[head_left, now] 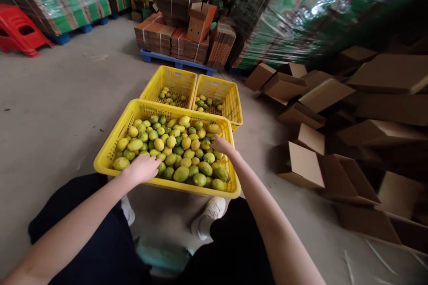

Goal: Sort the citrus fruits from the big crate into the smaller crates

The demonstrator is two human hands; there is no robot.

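Note:
A yellow plastic crate [115, 142], filled with many green and yellow lemons [181, 174], stands in front of my knees. My left hand [144, 168] comes over the near rim at the left, its fingers stretched out onto the lemons there. At the right side of the crate, my right hand [222, 144] reaches in among the fruit. Its fingertips touch lemons, but blur and the fruit hide whether they grip one. Behind this crate are two more yellow crates, one at the left [152, 87] and one at the right [236, 98], each with some lemons at the bottom.
Open cardboard boxes [304, 164] lie heaped on the right. Bundled flat cartons [155, 38] rest on a blue pallet [162, 58] at the back. Wrapped green stacks [76, 0] stand behind, and a red stool [23, 31] is far left. My shoes [209, 218] are below the crate.

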